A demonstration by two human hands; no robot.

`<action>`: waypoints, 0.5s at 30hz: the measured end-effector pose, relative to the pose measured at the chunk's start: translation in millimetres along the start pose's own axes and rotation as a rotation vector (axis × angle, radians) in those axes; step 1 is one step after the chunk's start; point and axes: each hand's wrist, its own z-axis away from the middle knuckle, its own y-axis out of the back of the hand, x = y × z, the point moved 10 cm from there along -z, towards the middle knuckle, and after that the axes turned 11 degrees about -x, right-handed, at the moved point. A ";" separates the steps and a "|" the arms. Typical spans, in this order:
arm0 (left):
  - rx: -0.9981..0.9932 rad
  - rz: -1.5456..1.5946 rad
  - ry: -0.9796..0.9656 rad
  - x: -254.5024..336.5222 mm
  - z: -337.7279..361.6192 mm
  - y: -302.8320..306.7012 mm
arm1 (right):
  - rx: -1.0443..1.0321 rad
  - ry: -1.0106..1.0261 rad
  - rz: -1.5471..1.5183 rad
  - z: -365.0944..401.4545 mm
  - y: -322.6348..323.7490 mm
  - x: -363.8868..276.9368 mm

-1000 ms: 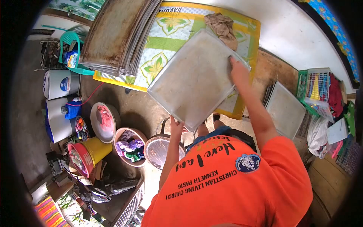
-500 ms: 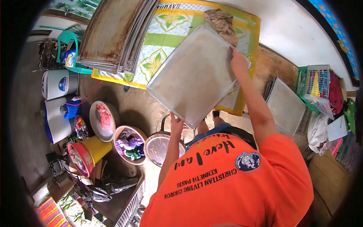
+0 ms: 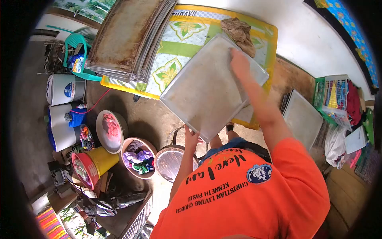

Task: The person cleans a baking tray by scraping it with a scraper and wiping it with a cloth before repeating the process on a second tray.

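Observation:
A flat grey metal baking tray (image 3: 211,87) is tilted over the front of a table, its near corner toward my body. My left hand (image 3: 191,137) is closed on the tray's near left edge. Over the upper right part of the tray is my right hand (image 3: 240,63), fingers extended, off the rim and slightly blurred; contact with the surface is hard to tell. Just beyond the tray lies a crumpled brown cloth (image 3: 238,34). A stack of rusty, browned baking trays (image 3: 123,36) stands at the table's left.
A patterned yellow and green cover (image 3: 185,49) is on the table. More trays (image 3: 303,115) lean at the right, near a crate (image 3: 336,93). On the floor at left are a basin of clothes (image 3: 138,157), another basin (image 3: 111,131), a round lidded container (image 3: 169,161) and a yellow bucket (image 3: 104,159).
My right hand has let go of the tray's right edge and moved left over its surface. My left hand keeps its hold. The whole view has shifted slightly.

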 end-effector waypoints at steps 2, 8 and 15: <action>-0.003 0.021 0.001 4.2 0.8 -2.2 | 0.039 -0.012 0.042 -35.6 -3.5 9.3; 0.015 0.036 0.002 1.2 -2.7 -7.0 | -0.339 0.268 -0.041 52.9 -111.6 -123.5; -0.018 0.054 -0.002 0.3 -5.4 -6.9 | -0.195 0.238 -0.087 34.9 -92.1 -94.0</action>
